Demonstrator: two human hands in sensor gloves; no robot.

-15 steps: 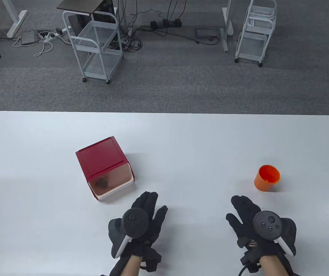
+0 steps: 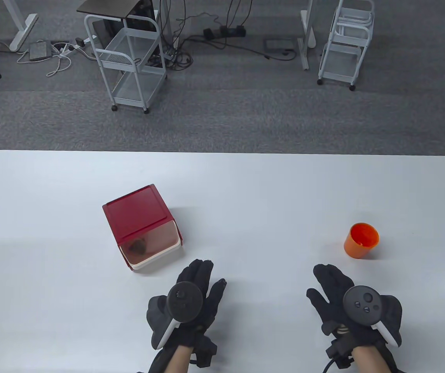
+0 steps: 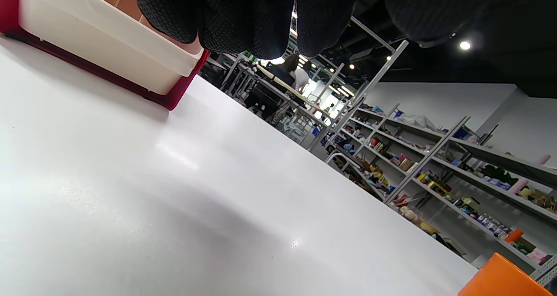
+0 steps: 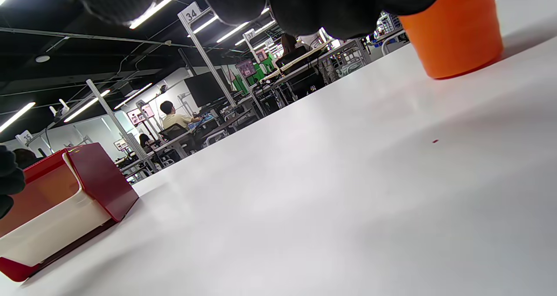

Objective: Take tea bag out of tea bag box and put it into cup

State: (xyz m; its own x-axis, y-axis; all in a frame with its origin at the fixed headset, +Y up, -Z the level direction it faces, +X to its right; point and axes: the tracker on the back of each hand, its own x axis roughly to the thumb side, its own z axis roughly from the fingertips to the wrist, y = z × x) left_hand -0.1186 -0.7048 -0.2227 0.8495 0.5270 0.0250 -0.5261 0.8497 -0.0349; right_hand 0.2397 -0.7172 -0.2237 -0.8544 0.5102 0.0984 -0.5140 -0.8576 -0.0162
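Observation:
A red tea bag box [image 2: 141,226] with a tinted front flap and white tray stands left of the table's middle; it also shows in the left wrist view [image 3: 100,35] and the right wrist view [image 4: 56,209]. A dark tea bag [image 2: 138,246] shows through the flap. An orange cup [image 2: 361,239] stands upright at the right, seen also in the right wrist view [image 4: 452,35]. My left hand [image 2: 195,287] rests flat and empty just below the box. My right hand [image 2: 333,289] rests flat and empty below the cup.
The white table [image 2: 245,186] has its far edge at mid-frame. Beyond it on the carpet stand white wire carts [image 2: 131,58] and cables.

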